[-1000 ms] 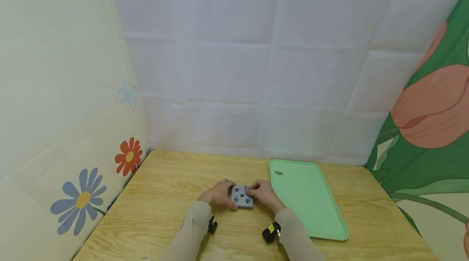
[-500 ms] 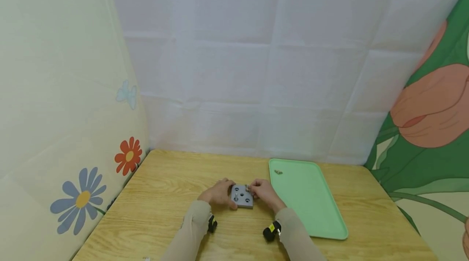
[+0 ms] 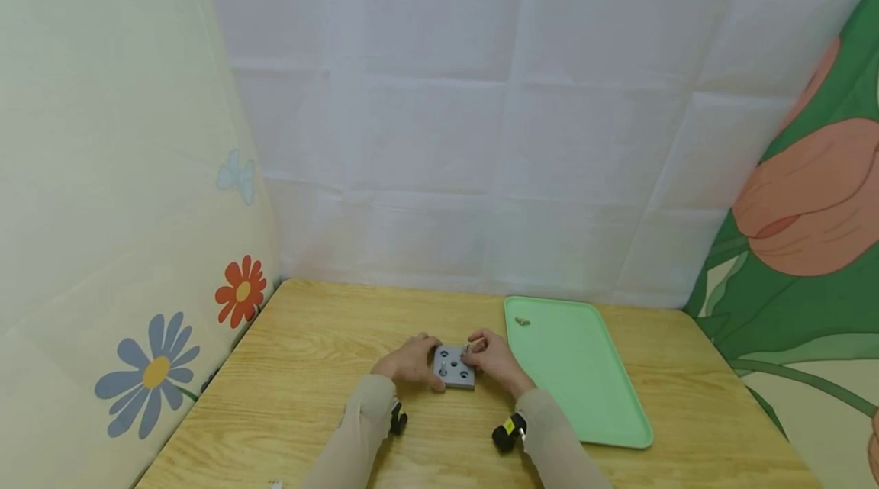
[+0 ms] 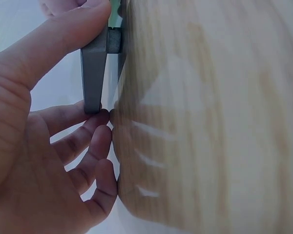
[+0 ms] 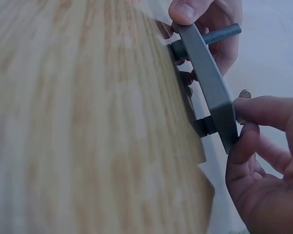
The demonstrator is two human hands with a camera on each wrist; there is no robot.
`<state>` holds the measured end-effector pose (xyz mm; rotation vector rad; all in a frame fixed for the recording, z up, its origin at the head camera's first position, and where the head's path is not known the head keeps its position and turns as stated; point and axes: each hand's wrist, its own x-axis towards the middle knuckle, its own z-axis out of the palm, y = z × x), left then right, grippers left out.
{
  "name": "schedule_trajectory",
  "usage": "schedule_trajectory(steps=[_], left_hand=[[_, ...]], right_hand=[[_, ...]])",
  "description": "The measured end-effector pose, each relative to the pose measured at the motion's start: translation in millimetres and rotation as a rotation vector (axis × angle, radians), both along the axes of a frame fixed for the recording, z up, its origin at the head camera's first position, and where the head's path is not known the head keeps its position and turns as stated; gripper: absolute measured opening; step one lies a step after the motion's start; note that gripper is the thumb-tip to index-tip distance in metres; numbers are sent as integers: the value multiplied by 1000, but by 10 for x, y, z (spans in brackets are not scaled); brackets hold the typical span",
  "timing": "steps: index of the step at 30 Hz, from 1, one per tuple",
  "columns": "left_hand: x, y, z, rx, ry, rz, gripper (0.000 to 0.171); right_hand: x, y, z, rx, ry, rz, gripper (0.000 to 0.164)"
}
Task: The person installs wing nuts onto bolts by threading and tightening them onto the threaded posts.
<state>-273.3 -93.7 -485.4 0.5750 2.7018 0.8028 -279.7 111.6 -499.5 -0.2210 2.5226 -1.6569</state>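
Note:
A grey metal plate (image 3: 454, 376) with several holes is held slightly raised over the wooden table, bolt heads (image 5: 178, 49) under it. My left hand (image 3: 410, 361) grips its left side, thumb (image 4: 63, 36) on the near edge and fingers at the far edge. One bolt's threaded shank (image 5: 223, 34) sticks up bare from the near left hole. At the far right corner my right hand (image 3: 496, 361) pinches a small brass-coloured wing nut (image 5: 244, 93) at the second bolt, thumb and forefinger covering most of it.
A light green tray (image 3: 584, 374) lies right of the plate, close to my right forearm. Another brass-coloured wing nut (image 3: 523, 322) rests in its far left corner. A small pale object (image 3: 276, 484) shows at the bottom edge. Cloth backdrops stand behind and at both sides.
My right fingers shift around the wing nut at the far right corner, drawing back slightly and then closing over it again. The left hand and plate stay put.

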Motion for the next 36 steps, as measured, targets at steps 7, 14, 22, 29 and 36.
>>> schedule_trajectory(steps=[7, 14, 22, 29, 36], left_hand=[[-7, 4, 9, 2, 1, -3, 79], [-3, 3, 14, -1, -1, -3, 79], [-12, -4, -17, 2, 5, 1, 79], [-16, -12, -28, -2, 15, -6, 80], [-15, -13, -26, -1, 18, -14, 80]], right_hand=[[-11, -8, -13, 38, 15, 2, 20], [-7, -16, -8, 63, 9, -15, 14], [6, -23, 12, 56, -1, -30, 9], [3, -24, 18, -25, -53, -50, 11], [-10, -22, -8, -15, -47, -60, 12]])
